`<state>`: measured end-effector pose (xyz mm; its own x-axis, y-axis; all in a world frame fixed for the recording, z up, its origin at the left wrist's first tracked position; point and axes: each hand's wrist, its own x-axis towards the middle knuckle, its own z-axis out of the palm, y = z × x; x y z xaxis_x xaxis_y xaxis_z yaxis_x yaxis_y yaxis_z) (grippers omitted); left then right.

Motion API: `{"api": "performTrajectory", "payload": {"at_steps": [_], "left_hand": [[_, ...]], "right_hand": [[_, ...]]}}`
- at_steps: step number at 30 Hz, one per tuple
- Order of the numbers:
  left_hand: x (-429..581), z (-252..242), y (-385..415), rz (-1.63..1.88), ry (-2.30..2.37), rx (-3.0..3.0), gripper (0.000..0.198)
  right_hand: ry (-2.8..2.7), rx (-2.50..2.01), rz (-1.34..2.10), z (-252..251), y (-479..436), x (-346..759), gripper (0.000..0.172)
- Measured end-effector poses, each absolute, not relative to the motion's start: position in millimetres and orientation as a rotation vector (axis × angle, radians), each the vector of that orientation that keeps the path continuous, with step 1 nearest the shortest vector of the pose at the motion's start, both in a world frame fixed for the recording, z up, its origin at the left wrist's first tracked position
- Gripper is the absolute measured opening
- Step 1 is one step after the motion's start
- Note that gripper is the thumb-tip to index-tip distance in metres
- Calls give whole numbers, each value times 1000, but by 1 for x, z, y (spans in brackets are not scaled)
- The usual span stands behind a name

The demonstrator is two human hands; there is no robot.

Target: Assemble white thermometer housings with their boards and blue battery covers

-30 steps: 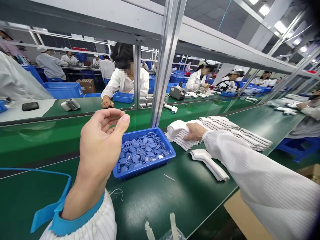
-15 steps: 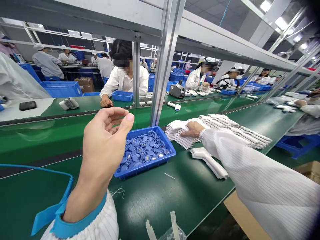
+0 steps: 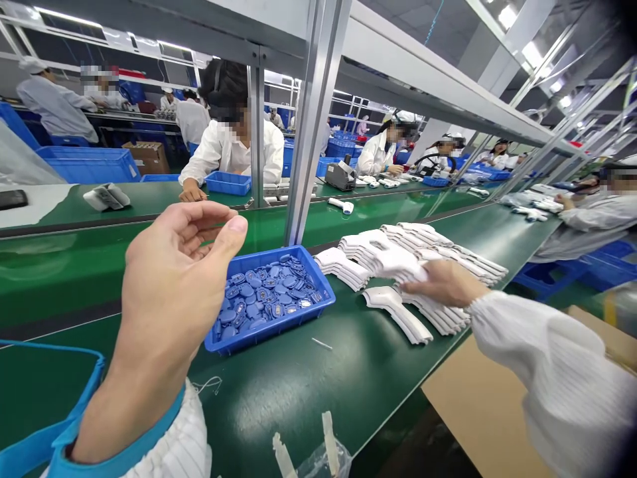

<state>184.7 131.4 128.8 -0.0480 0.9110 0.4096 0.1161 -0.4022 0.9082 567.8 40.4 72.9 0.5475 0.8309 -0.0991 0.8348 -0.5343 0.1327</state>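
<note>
Seen from the head camera, the bare left hand (image 3: 179,265) is raised over the green rubbery bench top (image 3: 279,392), fingers half curled and apart from the thumb, apparently empty. Just beside it sits a ribbed blue plastic tray (image 3: 261,260) heaped with glossy oval blue pieces (image 3: 263,299). The right hand (image 3: 442,282), its fingers loosely extended, lies open on a stack of smooth white gun-shaped plastic shells (image 3: 383,255), not clearly gripping any. A loose white shell (image 3: 398,315) lies touching the stack's near edge.

Nothing can be read from where I stand: the oval blue parts (image 3: 263,295) in the blue plastic tray (image 3: 263,256) just right of the left hand (image 3: 174,272) show markings, but too small to make out.
</note>
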Motion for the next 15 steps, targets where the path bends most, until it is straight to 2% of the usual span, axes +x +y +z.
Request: {"api": "performTrajectory", "payload": {"at_steps": [4,15], "left_hand": [[187,130,127,1497,1117,1573,24],[189,129,125,1462,1144,1607,23]], "right_hand": [[1415,2660,-129,34,11,567,29],[1466,2822,-110,22,-13,576,50]]}}
